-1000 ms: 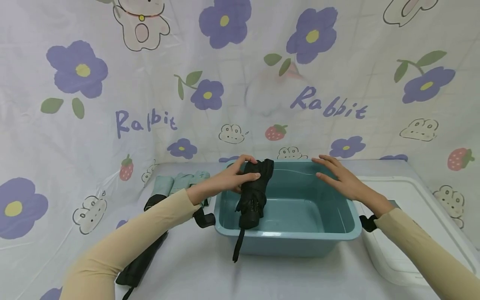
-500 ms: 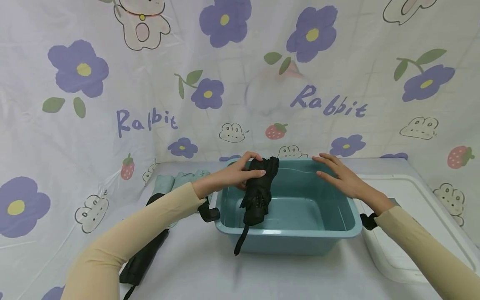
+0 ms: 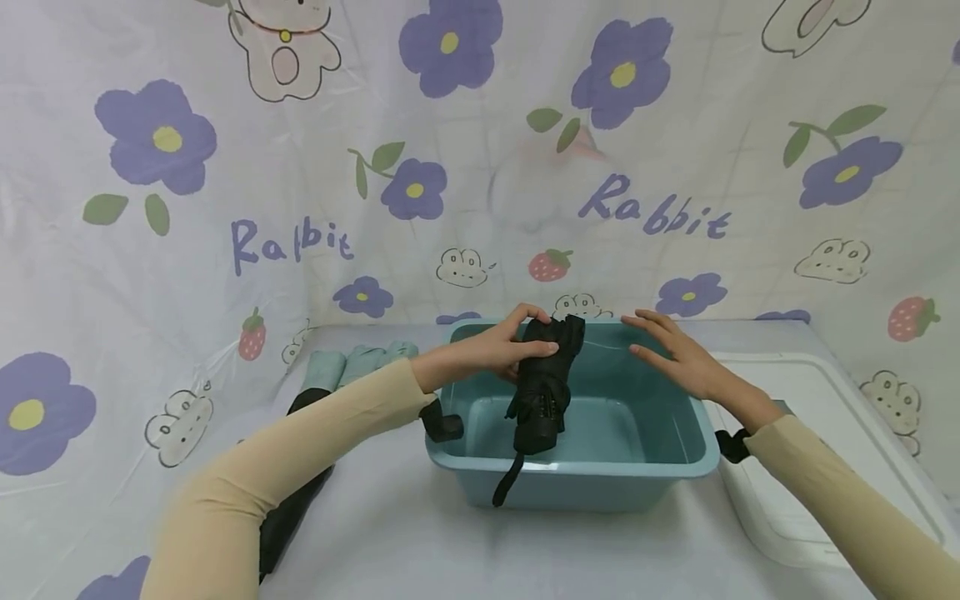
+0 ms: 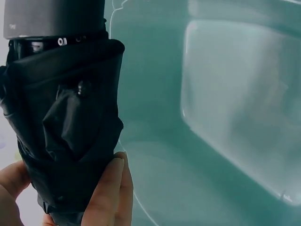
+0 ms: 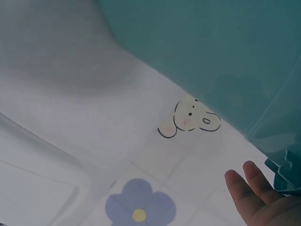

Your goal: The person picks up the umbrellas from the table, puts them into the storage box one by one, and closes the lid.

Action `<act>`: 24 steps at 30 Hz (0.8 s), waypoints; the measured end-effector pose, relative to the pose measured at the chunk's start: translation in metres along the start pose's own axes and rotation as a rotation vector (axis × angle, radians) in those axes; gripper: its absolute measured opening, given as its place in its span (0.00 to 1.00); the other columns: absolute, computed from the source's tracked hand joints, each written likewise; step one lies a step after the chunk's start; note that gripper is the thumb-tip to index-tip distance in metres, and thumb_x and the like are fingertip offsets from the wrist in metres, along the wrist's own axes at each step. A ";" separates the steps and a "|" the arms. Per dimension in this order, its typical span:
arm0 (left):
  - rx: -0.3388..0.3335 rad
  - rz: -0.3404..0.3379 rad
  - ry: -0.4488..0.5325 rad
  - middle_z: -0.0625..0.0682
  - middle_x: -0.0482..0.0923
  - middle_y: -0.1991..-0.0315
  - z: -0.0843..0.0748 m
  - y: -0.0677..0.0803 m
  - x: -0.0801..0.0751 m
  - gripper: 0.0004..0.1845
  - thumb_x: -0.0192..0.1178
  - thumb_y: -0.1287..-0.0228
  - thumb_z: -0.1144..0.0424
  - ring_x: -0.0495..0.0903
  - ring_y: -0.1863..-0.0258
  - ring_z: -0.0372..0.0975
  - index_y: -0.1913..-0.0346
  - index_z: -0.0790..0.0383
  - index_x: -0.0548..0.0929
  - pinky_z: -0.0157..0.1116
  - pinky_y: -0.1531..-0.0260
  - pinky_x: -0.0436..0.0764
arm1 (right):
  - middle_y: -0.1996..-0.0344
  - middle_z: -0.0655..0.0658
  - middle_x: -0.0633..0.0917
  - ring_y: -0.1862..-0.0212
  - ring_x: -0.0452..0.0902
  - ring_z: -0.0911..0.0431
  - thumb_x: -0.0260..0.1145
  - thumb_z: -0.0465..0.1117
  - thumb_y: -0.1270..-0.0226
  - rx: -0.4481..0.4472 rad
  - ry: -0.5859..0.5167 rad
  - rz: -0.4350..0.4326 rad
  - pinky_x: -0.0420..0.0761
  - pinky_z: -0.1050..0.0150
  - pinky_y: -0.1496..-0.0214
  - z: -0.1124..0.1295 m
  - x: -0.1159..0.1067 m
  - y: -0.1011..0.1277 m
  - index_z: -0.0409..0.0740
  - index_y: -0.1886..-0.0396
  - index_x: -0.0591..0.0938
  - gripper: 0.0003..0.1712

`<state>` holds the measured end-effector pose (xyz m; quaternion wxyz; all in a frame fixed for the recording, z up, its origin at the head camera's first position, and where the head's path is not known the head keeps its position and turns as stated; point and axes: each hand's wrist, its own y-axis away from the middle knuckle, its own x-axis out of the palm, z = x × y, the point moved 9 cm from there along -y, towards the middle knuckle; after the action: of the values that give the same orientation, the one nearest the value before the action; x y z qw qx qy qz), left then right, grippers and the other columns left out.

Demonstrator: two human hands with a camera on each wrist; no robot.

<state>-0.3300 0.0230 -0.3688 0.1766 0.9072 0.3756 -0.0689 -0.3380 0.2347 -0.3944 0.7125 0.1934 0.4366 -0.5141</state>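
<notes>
My left hand (image 3: 510,343) grips a folded black umbrella (image 3: 546,392), thumb on the near side and fingers round the far side. Its handle end points down toward me, and a wrist strap hangs over the front of a blue-green plastic tub (image 3: 577,469). In the left wrist view the umbrella (image 4: 70,117) shows loosely wrapped cloth and a grey handle, held over the tub's interior. At the tub's right end, my right hand (image 3: 684,360) has its fingers extended by the rim. The right wrist view shows its fingertips (image 5: 235,183) beside the tub's outer wall (image 5: 197,42).
Left of the tub lie pale green cloth bundles (image 3: 363,362) and another black umbrella (image 3: 288,525), partly behind the left sleeve. A white lid (image 3: 817,458) lies on the table to the right, under the right forearm. A patterned curtain (image 3: 480,208) hangs behind.
My left hand has carried the black umbrella to the right, from the tub's left end toward its middle. My right hand has stayed by the right rim.
</notes>
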 end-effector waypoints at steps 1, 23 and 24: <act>-0.005 -0.001 0.013 0.63 0.72 0.52 0.001 -0.002 0.001 0.23 0.53 0.33 0.56 0.81 0.71 0.45 0.41 0.46 0.54 0.43 0.65 0.82 | 0.30 0.36 0.53 0.32 0.49 0.34 0.51 0.49 0.28 0.000 -0.003 0.000 0.53 0.31 0.39 0.000 0.000 0.000 0.47 0.30 0.59 0.30; -0.031 0.027 0.154 0.62 0.62 0.44 0.017 -0.034 0.031 0.23 0.51 0.31 0.55 0.83 0.68 0.51 0.41 0.47 0.54 0.43 0.63 0.81 | 0.30 0.35 0.52 0.31 0.47 0.33 0.48 0.49 0.26 0.007 -0.020 0.008 0.52 0.31 0.40 -0.002 -0.001 0.002 0.47 0.29 0.59 0.29; -0.033 0.024 0.154 0.62 0.60 0.42 0.018 -0.035 0.032 0.23 0.52 0.32 0.55 0.83 0.67 0.51 0.40 0.47 0.54 0.44 0.62 0.81 | 0.30 0.35 0.52 0.31 0.47 0.33 0.48 0.49 0.26 0.007 -0.021 0.009 0.52 0.31 0.40 -0.002 -0.001 0.002 0.47 0.29 0.59 0.29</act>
<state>-0.3325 0.0604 -0.4027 0.1631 0.9111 0.3784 0.0097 -0.3373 0.2373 -0.3948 0.7186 0.1923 0.4266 -0.5145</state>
